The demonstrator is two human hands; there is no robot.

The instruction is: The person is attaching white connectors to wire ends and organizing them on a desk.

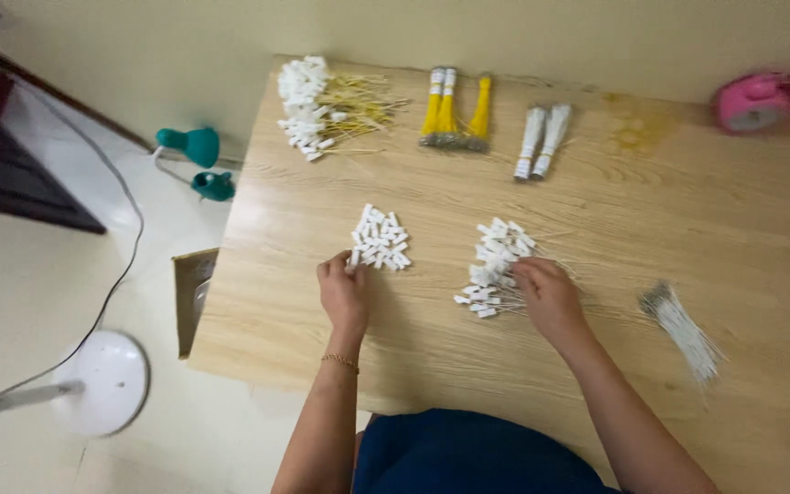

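While your left hand (344,290) is pinching a piece at the edge of the small pile of white plastic tags (379,240), your right hand (549,295) is resting, fingers curled, on the wired white tag heap (496,265); both are lying mid-way across the pale wooden surface (651,220), yellow bundles (454,110) beyond.

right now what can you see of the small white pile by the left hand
The small pile of white tags is a loose heap of short, flat, plastic-looking white pieces lying crisscrossed on the wooden table. It has no wires sticking out. The left hand touches its lower left edge with its fingertips. It sits apart from the other piles.
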